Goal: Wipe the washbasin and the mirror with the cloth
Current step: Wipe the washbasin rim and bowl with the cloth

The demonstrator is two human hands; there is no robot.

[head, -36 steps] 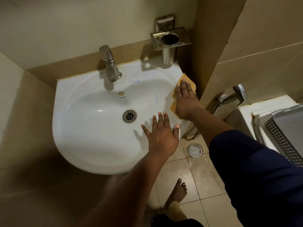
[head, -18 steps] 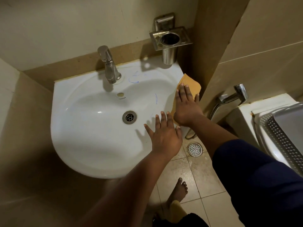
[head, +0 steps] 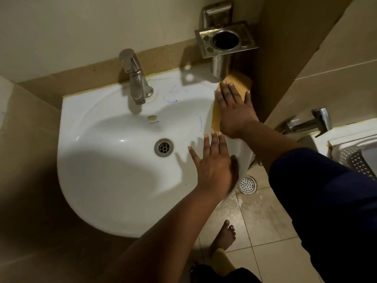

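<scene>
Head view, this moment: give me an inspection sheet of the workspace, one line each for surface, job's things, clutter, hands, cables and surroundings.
Surface: white washbasin, blue pen-like marks on the rim beside the tap and on the inner right wall; drain open.
Job's things: orange cloth flat on the basin's right rear rim; no mirror in view.
Clutter: nothing seen on the basin.
Hands: right hand presses the cloth with straight fingers, no curled grip; left hand open, flat at the basin's right edge.
Cables: nothing seen.
Surroundings: empty steel tumbler holder on the wall above the cloth; floor drain; wet floor tiles; second tap at right.
</scene>
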